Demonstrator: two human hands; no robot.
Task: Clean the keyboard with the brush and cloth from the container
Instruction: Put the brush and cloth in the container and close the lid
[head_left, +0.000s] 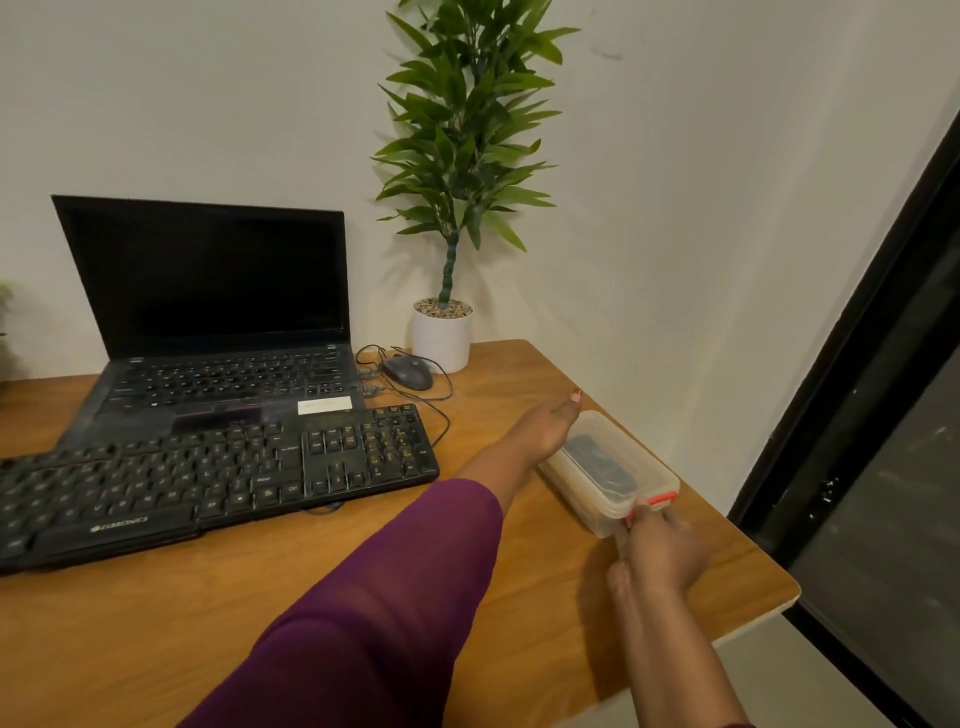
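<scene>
Opening container (586, 506), lid (631, 451) on. Pinching orange latch (655, 499) with right hand (662, 548); bracing far end with left hand (548, 428) — grip hidden, cannot tell. Next: unclip, lift lid.
</scene>
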